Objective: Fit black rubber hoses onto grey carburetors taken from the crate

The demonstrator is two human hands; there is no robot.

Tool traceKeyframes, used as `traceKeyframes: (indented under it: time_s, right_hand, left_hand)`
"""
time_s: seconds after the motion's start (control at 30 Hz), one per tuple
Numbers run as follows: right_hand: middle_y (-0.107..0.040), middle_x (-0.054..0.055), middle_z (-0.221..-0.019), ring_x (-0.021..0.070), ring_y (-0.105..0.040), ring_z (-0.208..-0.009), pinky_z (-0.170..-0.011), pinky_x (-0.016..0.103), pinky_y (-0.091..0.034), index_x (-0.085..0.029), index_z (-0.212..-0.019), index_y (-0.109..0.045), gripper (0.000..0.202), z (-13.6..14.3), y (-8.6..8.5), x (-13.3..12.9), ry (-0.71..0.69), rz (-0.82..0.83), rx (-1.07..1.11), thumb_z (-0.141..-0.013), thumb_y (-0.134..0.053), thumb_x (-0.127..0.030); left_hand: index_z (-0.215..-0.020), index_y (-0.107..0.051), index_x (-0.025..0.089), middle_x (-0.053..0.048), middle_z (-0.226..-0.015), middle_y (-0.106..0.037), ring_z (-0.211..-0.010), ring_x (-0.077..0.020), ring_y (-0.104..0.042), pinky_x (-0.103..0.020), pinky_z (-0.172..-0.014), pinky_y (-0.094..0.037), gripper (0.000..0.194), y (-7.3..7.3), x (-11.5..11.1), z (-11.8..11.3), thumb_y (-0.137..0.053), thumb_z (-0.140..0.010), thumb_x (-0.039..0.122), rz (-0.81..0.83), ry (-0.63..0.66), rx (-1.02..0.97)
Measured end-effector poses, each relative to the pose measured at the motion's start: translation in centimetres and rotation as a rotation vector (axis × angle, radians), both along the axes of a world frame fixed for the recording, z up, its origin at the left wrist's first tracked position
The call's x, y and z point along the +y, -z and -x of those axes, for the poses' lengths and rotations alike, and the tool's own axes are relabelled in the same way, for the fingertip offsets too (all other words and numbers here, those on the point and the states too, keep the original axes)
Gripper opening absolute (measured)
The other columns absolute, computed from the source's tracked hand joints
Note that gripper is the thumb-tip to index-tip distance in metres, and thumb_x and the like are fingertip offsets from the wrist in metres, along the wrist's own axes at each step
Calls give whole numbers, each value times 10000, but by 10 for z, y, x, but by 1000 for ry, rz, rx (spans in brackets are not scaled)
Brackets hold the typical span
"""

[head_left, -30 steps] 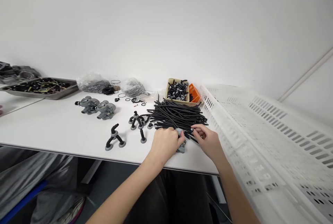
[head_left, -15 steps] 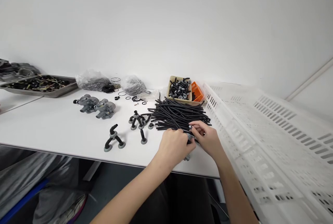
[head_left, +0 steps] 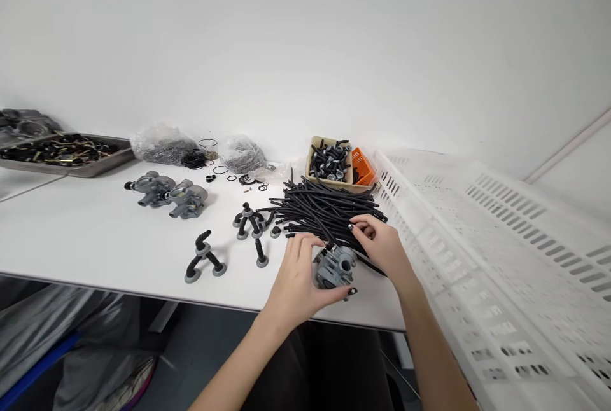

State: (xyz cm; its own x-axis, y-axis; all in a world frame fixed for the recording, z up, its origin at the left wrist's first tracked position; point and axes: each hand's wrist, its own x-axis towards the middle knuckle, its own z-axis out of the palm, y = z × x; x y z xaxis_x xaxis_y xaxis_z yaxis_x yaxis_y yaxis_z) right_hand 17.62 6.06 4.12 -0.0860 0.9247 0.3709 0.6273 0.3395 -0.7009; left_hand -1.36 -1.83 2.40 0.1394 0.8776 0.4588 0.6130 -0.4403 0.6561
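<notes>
A grey metal carburetor (head_left: 335, 266) is at the front edge of the table. My left hand (head_left: 300, 284) grips it from the left, fingers over its far side and thumb along the near side. Just to its right, my right hand (head_left: 379, 245) hovers over the black hoses (head_left: 329, 207), its fingers curled and thumb pressed to the fingertips. Whatever that pinch holds, if anything, is too small to make out. Left of my hands stand short black elbow hoses (head_left: 203, 255) with grey caps, and a single upright one (head_left: 260, 253).
Two more carburetors (head_left: 187, 198) sit to the left. Behind the hoses are a cream bin (head_left: 312, 175) of capped hoses and an orange basket (head_left: 365, 169). A large white perforated crate (head_left: 449, 239) borders the right. Bagged parts (head_left: 165, 144) and a metal tray (head_left: 90, 169) lie farther left.
My left hand has turned and opened wider around the carburetor, which now shows much more fully. My right hand has drawn slightly apart from it. The view has shifted slightly.
</notes>
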Motion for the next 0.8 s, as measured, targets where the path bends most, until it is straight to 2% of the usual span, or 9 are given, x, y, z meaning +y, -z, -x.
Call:
traceKeyframes:
  time_s: [0.1, 0.2, 0.3, 0.4, 0.5, 0.63, 0.73, 0.8]
  right_hand:
    - [-700, 22, -797, 173, -630, -702, -685, 302, -482, -219, -925, -684, 180, 5, -4, 8, -77, 7, -32, -822, -550, -281]
    - [-707, 21, -815, 173, -645, -747, -705, 296, -484, -222, -940, -687, 183, 11, -10, 17, -138, 3, -50, -824, -550, -261]
    - [-714, 22, -811, 173, -649, -740, -690, 287, -477, -220, -918, -692, 162, 16, -21, 31, -134, 4, -98, -813, -569, -226]
    - [-724, 20, -789, 175, -657, -723, -665, 276, -465, -216, -817, -695, 92, 21, -32, 52, -156, 39, -176, -785, -612, -193]
    - [-721, 14, -756, 173, -656, -707, -658, 272, -452, -213, -739, -680, 77, 28, -36, 71, -167, 7, -245, -752, -643, -147]
    - [-710, 14, -770, 174, -645, -720, -672, 278, -443, -209, -776, -679, 74, 32, -26, 80, -122, -68, -257, -734, -668, -149]
    - [-702, 14, -773, 167, -637, -708, -658, 270, -449, -206, -773, -670, 36, 29, -18, 77, -127, -95, -227, -774, -635, -195]
    - [-704, 23, -774, 174, -634, -703, -663, 277, -462, -205, -772, -667, 89, 24, -17, 80, -72, -161, -178, -813, -593, -234]
  left_hand:
    - [-1344, -360, 247, -97, -1382, -424, -1312, -252, -383, -400, -1093, -353, 797, 12, 0, 5, -788, -683, 369, 142, 142, -79]
    - [-1439, -277, 297, -83, -1465, -382, -1366, -251, -355, -414, -1138, -315, 887, 17, 1, 8, -776, -710, 377, 267, 223, -135]
    - [-1483, -231, 320, -86, -1515, -331, -1404, -274, -313, -434, -1157, -290, 965, 19, 3, 10, -791, -698, 366, 324, 269, -172]
    - [-1475, -264, 345, -70, -1490, -370, -1391, -274, -341, -435, -1152, -299, 934, 19, 4, 11, -788, -702, 301, 333, 294, -188]
    - [-1424, -343, 338, -58, -1456, -420, -1366, -273, -380, -431, -1133, -329, 848, 20, 4, 11, -776, -702, 237, 307, 255, -241]
    - [-1367, -404, 299, -75, -1423, -458, -1335, -295, -418, -457, -1117, -342, 783, 21, 4, 12, -777, -683, 218, 298, 227, -284]
    - [-1358, -404, 307, -68, -1416, -459, -1329, -284, -420, -449, -1113, -342, 782, 20, 5, 12, -770, -676, 196, 321, 232, -311]
    - [-1345, -418, 308, -67, -1394, -475, -1313, -280, -431, -447, -1102, -350, 769, 19, 4, 12, -763, -671, 174, 331, 223, -329]
